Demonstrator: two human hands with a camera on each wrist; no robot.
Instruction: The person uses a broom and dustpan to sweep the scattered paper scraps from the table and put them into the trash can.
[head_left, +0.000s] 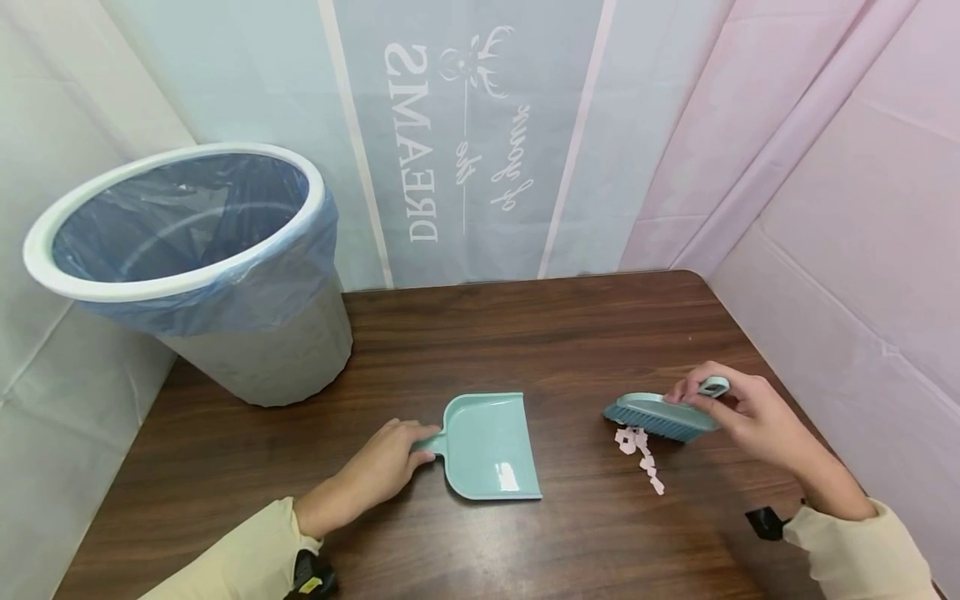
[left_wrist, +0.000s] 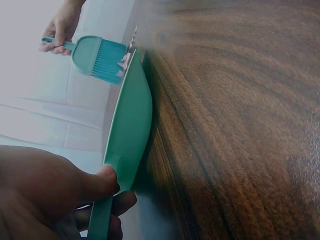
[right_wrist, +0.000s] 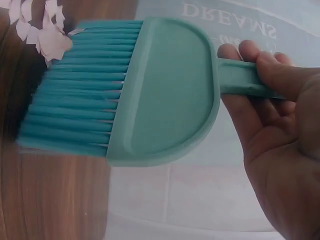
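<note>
My left hand [head_left: 378, 471] grips the short handle of a pale green plastic dustpan [head_left: 489, 447], thumb on top and fingers curled beneath, as the left wrist view shows. The dustpan is near the middle of a dark brown wood-grain table [head_left: 570, 550], its straight front edge facing right.

Well to the right of it, my right hand [head_left: 757, 417] pinches the handle of a pale green plastic hand brush [head_left: 660, 412] between thumb and fingers. The brush is tilted, its teal bristles angled down toward the tabletop. A small trail of torn white paper scraps [head_left: 647, 461] lies at the bristles' near edge, between me and the brush, outside the dustpan.

At the far left of the table stands a round grey bin [head_left: 292, 362] with a white rim and a translucent blue plastic liner [head_left: 262, 304]. Behind everything hangs a pale blue-grey cloth [head_left: 465, 258] printed with white lettering.
</note>
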